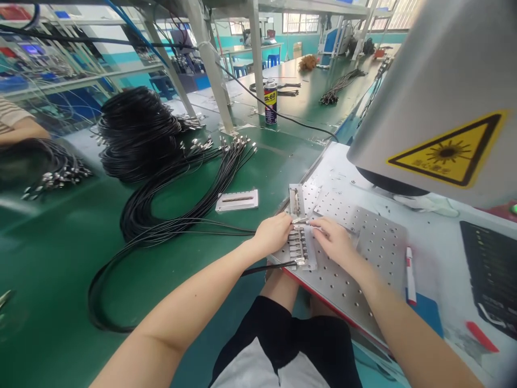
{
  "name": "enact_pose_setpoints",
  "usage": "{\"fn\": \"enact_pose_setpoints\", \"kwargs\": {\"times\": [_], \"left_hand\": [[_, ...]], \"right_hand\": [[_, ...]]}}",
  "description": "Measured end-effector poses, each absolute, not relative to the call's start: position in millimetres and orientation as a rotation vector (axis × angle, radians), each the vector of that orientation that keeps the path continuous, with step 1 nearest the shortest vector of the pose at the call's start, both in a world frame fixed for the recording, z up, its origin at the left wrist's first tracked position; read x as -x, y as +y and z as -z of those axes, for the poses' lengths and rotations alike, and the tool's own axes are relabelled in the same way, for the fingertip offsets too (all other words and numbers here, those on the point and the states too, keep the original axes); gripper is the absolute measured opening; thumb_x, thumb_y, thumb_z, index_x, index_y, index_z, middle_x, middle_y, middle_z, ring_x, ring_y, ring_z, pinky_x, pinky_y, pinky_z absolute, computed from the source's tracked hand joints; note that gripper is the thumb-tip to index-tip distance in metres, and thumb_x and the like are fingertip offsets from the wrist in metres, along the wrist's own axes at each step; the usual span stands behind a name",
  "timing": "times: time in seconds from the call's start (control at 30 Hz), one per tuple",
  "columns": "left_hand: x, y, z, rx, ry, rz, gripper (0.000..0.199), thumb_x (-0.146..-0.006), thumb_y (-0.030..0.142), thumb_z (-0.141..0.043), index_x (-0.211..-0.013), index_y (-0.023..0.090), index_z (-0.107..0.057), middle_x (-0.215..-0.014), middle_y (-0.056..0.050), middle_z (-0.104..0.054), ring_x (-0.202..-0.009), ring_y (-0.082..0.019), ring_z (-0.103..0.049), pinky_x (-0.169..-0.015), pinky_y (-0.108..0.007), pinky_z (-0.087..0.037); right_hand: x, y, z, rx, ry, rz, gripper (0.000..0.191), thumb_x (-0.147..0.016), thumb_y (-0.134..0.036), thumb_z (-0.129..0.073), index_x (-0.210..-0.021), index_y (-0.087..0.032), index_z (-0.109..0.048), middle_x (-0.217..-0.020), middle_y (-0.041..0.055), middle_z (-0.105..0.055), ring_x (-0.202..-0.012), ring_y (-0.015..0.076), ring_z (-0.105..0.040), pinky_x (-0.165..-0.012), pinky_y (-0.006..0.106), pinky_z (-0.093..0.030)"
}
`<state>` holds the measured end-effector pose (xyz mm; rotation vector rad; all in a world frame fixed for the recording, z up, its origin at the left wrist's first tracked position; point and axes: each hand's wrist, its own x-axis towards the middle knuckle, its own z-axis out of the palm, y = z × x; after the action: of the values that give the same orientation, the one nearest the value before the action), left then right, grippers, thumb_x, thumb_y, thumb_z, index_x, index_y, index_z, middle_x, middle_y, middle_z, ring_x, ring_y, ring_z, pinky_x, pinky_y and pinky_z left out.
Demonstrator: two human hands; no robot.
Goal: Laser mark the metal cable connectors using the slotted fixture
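My left hand is closed on a thin black cable near its metal connector, above a slotted metal fixture. Opposite it, my right hand has thumb and forefinger slightly apart, fingertips close to that connector; whether they touch it is too small to tell. The fixture sits at the edge of a perforated metal plate, and a cable end with a silvery connector lies at its near end. Just beyond is a smaller metal block. Black cables run left from my left hand to a looped bundle.
Coiled black cables are piled on the green table. Another slotted block lies left of the plate. A spray can stands behind. A large grey machine head with a laser warning sign overhangs the right. Another person's arm shows far left.
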<state>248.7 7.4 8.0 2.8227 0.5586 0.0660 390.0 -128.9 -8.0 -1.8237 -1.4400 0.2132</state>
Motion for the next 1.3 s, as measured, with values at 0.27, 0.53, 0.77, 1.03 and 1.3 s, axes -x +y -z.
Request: {"fn": "enact_pose_setpoints", "kwargs": {"times": [0.27, 0.53, 0.77, 1.03, 1.3], "left_hand": [[-248, 11, -22, -2.724, 0.453, -0.101, 0.017, -0.089, 0.024, -0.039, -0.083, 0.018, -0.054, -0.086, -0.002, -0.056, -0.076, -0.015, -0.055, -0.062, -0.024, -0.041], [-238, 16, -21, -2.894, 0.556, 0.016, 0.014, -0.086, 0.017, -0.042, -0.083, 0.015, -0.055, -0.084, -0.005, -0.058, -0.076, -0.018, -0.056, -0.064, -0.026, -0.043], [-241, 11, -9, -3.011, 0.426, -0.029, 0.015, -0.085, 0.013, -0.041, -0.080, 0.015, -0.054, -0.081, -0.005, -0.057, -0.078, -0.018, -0.056, -0.067, -0.028, -0.046], [-241, 10, 2, -3.010, 0.485, -0.059, 0.013, -0.085, 0.014, -0.043, -0.084, 0.015, -0.056, -0.083, -0.005, -0.055, -0.079, -0.017, -0.054, -0.067, -0.026, -0.045], [-231, 14, -4, -3.024, 0.220, -0.072, 0.027, -0.088, 0.012, -0.035, -0.098, 0.020, -0.059, -0.088, -0.004, -0.054, -0.078, -0.015, -0.047, -0.070, -0.024, -0.043]], "right_hand": [[-393, -109, 2, 1.865, -1.287, -0.622, 0.016, -0.077, -0.032, -0.053, -0.076, -0.020, -0.063, -0.074, 0.0018, -0.062, -0.071, 0.0178, -0.057, -0.068, 0.032, -0.045], [-391, -105, 14, 1.888, -1.402, -0.417, 0.022, -0.080, -0.023, -0.046, -0.089, -0.020, -0.065, -0.077, 0.0032, -0.057, -0.079, 0.0188, -0.054, -0.073, 0.033, -0.042], [-392, -114, 23, 1.844, -1.526, -0.258, 0.026, -0.083, -0.015, -0.039, -0.079, -0.020, -0.064, -0.075, 0.0028, -0.051, -0.071, 0.0154, -0.052, -0.064, 0.029, -0.044], [-386, -121, 18, 1.902, -1.961, 0.168, 0.032, -0.082, -0.006, -0.036, -0.087, -0.018, -0.065, -0.081, 0.0077, -0.054, -0.076, 0.0200, -0.048, -0.068, 0.033, -0.042], [-378, -128, 19, 2.057, -2.042, 0.314, 0.031, -0.079, -0.002, -0.037, -0.089, -0.016, -0.063, -0.087, 0.0092, -0.057, -0.077, 0.0215, -0.045, -0.068, 0.035, -0.037]]}}
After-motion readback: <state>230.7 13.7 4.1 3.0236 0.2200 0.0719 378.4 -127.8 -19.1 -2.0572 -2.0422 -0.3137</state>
